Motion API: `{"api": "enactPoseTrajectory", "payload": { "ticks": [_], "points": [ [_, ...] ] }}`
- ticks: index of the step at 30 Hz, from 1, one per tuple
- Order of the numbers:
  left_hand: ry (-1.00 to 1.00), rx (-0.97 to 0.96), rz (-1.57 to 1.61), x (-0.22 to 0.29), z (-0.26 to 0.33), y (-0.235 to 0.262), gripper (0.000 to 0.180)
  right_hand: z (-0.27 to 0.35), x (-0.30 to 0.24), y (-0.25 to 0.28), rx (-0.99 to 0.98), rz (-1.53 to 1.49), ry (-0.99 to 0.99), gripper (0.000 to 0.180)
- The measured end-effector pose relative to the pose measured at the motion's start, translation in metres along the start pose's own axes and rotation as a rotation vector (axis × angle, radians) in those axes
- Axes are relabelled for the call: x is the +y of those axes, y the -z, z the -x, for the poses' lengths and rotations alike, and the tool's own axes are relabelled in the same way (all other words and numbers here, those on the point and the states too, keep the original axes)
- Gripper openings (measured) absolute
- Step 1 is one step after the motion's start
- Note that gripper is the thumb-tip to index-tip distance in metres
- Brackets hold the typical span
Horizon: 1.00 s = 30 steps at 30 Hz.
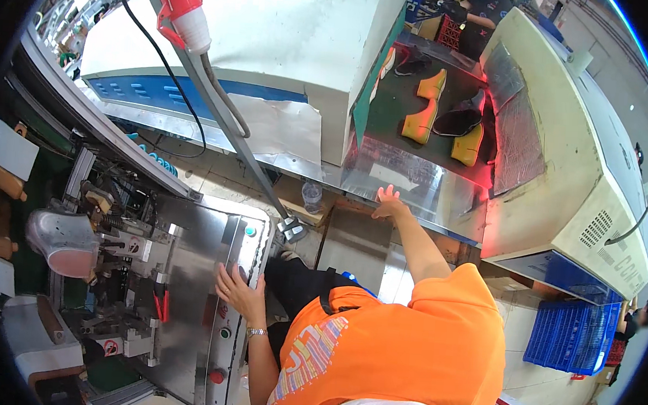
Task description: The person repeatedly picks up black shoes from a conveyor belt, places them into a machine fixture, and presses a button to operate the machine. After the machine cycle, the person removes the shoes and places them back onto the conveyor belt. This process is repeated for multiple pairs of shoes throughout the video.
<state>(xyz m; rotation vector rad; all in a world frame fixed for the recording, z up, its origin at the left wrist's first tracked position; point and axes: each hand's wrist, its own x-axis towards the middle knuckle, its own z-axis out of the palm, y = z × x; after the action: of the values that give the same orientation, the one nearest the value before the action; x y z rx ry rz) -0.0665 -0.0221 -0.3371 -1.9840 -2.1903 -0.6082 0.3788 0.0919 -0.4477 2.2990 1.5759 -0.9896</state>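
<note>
My left hand point(241, 294), with a metal band at the wrist, lies on the edge of a steel control panel point(187, 250), fingers stretched out. A small dark round shape shows by its fingers; I cannot tell if it is a button. My right hand point(391, 204) reaches out, fingers spread and holding nothing, by the steel lip point(432, 187) of a conveyor. Beyond it, on the dark belt, are yellow wedge soles point(420, 121) and dark shoe uppers point(459, 120) under red light. Left of the panel, a shoe-shaped form point(65, 242) sits in the machine.
A slanted metal post point(246, 142) stands between the panel and the white machine housing point(275, 36). Another pale housing point(564, 158) flanks the belt on the right. Blue crates point(572, 336) are stacked below it. A person point(483, 19) stands at the belt's far end.
</note>
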Motion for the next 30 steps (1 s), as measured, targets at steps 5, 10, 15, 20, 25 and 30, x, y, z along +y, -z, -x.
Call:
{"api": "enactPoseTrajectory", "payload": {
  "ticks": [5, 10, 15, 20, 25, 30],
  "points": [
    [-0.002, -0.001, -0.013, 0.001, -0.001, 0.0, 0.07, 0.001, -0.003, -0.002, 0.013, 0.038, -0.037, 0.122],
    [0.003, 0.011, -0.007, 0.002, -0.001, -0.001, 0.073, 0.0, -0.004, 0.003, -0.011, 0.035, -0.034, 0.121],
    [0.016, 0.0, -0.015, 0.002, 0.0, 0.001, 0.073, -0.002, -0.007, 0.0, -0.003, 0.07, -0.043, 0.118],
    [0.016, -0.007, -0.009, 0.003, -0.002, 0.002, 0.073, 0.0, -0.005, 0.001, 0.016, 0.034, -0.034, 0.114],
    [0.015, -0.003, 0.005, 0.003, -0.001, 0.002, 0.072, -0.009, 0.0, -0.004, 0.034, 0.01, -0.043, 0.112],
    [0.031, -0.004, 0.006, 0.002, -0.001, 0.002, 0.073, 0.004, 0.002, 0.0, 0.105, -0.026, 0.015, 0.096]
  ]
}}
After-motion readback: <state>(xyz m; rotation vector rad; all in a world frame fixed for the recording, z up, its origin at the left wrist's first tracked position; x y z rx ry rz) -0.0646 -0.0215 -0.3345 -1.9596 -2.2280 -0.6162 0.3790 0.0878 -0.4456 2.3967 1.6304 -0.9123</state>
